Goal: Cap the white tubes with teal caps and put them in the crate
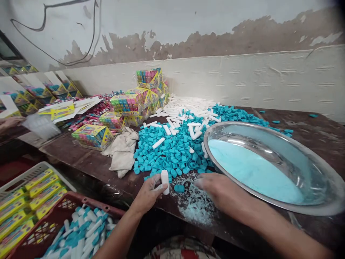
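My left hand [151, 190] is closed around a white plastic tube [165, 181], held upright at the table's front edge. My right hand [211, 185] hovers over spilled pale blue powder [198, 207]; motion blurs its fingers, and whether they hold anything is unclear. Between the two hands lies a single blue cap [179, 188]. Behind them spreads a heap of blue caps [164, 154], with a pile of white tubes [188, 104] farther back. To the right, a steel basin [272, 131] contains light blue powder [250, 172].
Packed boxes of colourful tubes [93, 136] stack at the left, beside a crumpled cloth [122, 149]. Below the table edge, a red crate [72, 196] holds capped tubes, next to a white basket [44, 164] of yellow boxes. Another person's hand [10, 123] shows at far left.
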Motion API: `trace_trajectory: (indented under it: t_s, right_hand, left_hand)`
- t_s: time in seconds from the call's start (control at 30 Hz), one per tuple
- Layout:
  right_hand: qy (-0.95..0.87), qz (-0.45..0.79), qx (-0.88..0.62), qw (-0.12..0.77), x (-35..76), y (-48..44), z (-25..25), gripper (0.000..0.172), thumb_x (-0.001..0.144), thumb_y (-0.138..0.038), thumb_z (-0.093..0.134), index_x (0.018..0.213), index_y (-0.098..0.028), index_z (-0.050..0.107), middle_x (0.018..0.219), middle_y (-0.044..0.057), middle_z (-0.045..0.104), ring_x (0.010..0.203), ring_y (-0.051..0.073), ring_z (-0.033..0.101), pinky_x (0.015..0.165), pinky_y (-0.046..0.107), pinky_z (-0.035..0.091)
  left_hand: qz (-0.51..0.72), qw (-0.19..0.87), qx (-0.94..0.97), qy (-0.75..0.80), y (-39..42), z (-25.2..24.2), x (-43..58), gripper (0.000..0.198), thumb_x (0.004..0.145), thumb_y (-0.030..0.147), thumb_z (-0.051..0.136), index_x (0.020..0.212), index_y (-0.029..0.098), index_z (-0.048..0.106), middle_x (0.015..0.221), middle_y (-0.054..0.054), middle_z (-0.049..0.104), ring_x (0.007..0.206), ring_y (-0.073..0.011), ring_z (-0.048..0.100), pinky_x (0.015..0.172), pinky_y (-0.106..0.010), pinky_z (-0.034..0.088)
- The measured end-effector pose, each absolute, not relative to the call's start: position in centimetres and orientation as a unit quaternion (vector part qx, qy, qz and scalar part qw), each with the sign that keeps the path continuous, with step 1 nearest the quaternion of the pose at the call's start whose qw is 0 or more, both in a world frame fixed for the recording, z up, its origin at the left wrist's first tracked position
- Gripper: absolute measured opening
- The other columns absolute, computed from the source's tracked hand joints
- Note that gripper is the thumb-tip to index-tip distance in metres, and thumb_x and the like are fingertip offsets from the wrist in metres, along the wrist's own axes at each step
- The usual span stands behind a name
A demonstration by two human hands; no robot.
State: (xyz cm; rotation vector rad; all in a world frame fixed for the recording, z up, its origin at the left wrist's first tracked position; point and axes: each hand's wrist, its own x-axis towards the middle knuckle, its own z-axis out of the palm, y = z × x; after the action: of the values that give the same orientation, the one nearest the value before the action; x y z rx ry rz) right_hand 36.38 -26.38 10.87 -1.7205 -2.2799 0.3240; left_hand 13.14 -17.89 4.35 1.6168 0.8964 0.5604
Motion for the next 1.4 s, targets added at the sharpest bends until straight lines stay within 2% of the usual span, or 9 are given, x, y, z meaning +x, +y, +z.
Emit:
trace_trajectory:
  t_s: [0.17, 0.33, 0.53, 0.63, 0.7, 0.8, 1.1, 1.27, 1.4]
  right_hand:
    - [-0.849, 0.08, -0.523, 0.01, 32.2, -22.3, 5.9, 0.039, 0.075, -0.002, 0.04, 0.105, -0.019, 0.058, 0.093, 0.009, 0.057, 0.085, 0.021, 0.053, 0.069, 0.029, 0.038]
    - [-0.879, 0.075, -0.471, -0.027, 32.3, -21.7, 4.4, 0.034, 0.076, -0.003, 0.037, 0.1, -0.016, 0.058, 0.096, 0.012, 0.054, 0.089, 0.023, 0.051, 0.075, 0.035, 0.039]
    - [-0.833, 0.184, -0.519, 0.06, 33.0, -22.8, 4.5, 0.035, 0.07, -0.001, 0.042, 0.099, -0.015, 0.055, 0.093, 0.01, 0.059, 0.085, 0.02, 0.055, 0.074, 0.031, 0.042]
    - [-0.722, 0.264, -0.597, 0.231, 34.4, -23.1, 4.4, 0.029, 0.072, -0.01, 0.047, 0.099, -0.018, 0.055, 0.094, 0.007, 0.06, 0.086, 0.019, 0.055, 0.077, 0.032, 0.042]
    - [-0.622, 0.332, -0.621, 0.343, 35.3, -23.6, 4.4, 0.025, 0.076, -0.02, 0.049, 0.1, -0.018, 0.053, 0.079, 0.003, 0.061, 0.074, 0.017, 0.056, 0.072, 0.031, 0.044]
    - [-0.535, 0.421, -0.603, 0.416, 35.8, -24.8, 4.8, 0.027, 0.075, -0.028, 0.051, 0.099, -0.016, 0.051, 0.06, -0.003, 0.056, 0.058, 0.014, 0.053, 0.063, 0.028, 0.043]
    - [-0.543, 0.457, -0.597, 0.374, 35.4, -26.5, 5.3, 0.008, 0.073, -0.025, 0.051, 0.074, -0.018, 0.053, 0.049, -0.006, 0.05, 0.046, 0.01, 0.047, 0.052, 0.023, 0.038]
    - [-0.484, 0.566, -0.562, 0.361, 35.6, -27.2, 5.2, 0.011, 0.068, -0.029, 0.053, 0.069, -0.019, 0.05, 0.055, -0.006, 0.053, 0.039, 0.008, 0.044, 0.043, 0.02, 0.034]
    - [-0.469, 0.579, -0.574, 0.339, 35.1, -27.5, 5.5, 0.014, 0.067, -0.032, 0.052, 0.063, -0.018, 0.051, 0.052, -0.006, 0.051, 0.037, 0.007, 0.041, 0.039, 0.019, 0.03]
  left_hand:
    - [0.257, 0.58, 0.672, 0.381, -17.9, 3.0, 12.3, 0.026, 0.078, 0.038, 0.052, 0.083, 0.013, 0.053, 0.07, -0.001, 0.054, 0.059, -0.011, 0.045, 0.049, -0.02, 0.036]
    - [0.262, 0.589, 0.669, 0.371, -17.8, 2.8, 12.2, 0.024, 0.079, 0.037, 0.051, 0.081, 0.013, 0.052, 0.07, -0.001, 0.054, 0.059, -0.0107, 0.046, 0.049, -0.02, 0.037]
    - [0.255, 0.634, 0.646, 0.341, -18.0, 2.8, 13.2, 0.021, 0.077, 0.034, 0.052, 0.08, 0.014, 0.049, 0.071, -0.001, 0.051, 0.065, -0.0119, 0.048, 0.049, -0.019, 0.041]
    - [0.214, 0.632, 0.667, 0.332, -18.2, 2.9, 14.0, 0.021, 0.076, 0.034, 0.051, 0.079, 0.014, 0.049, 0.071, -0.001, 0.051, 0.066, -0.0127, 0.049, 0.05, -0.02, 0.042]
    - [0.177, 0.627, 0.687, 0.324, -18.6, 2.9, 14.7, 0.019, 0.076, 0.033, 0.051, 0.079, 0.014, 0.051, 0.071, 0.0, 0.052, 0.065, -0.0125, 0.049, 0.051, -0.02, 0.041]
    - [0.142, 0.604, 0.719, 0.313, -19.2, 3.0, 15.8, 0.015, 0.075, 0.029, 0.051, 0.076, 0.014, 0.053, 0.07, 0.002, 0.052, 0.065, -0.0113, 0.048, 0.055, -0.019, 0.038]
    - [0.072, 0.538, 0.794, 0.274, -19.8, 3.7, 16.6, 0.018, 0.079, 0.031, 0.045, 0.073, 0.016, 0.051, 0.064, 0.005, 0.046, 0.061, -0.0098, 0.04, 0.054, -0.02, 0.028]
    - [0.044, 0.419, 0.857, 0.297, -20.5, 3.1, 17.7, 0.022, 0.076, 0.039, 0.053, 0.074, 0.017, 0.05, 0.066, 0.003, 0.049, 0.061, -0.0113, 0.043, 0.054, -0.021, 0.028]
    - [0.0, 0.308, 0.885, 0.349, -20.8, 2.3, 18.9, 0.031, 0.074, 0.049, 0.053, 0.075, 0.018, 0.057, 0.066, -0.003, 0.057, 0.059, -0.0155, 0.05, 0.053, -0.023, 0.029]
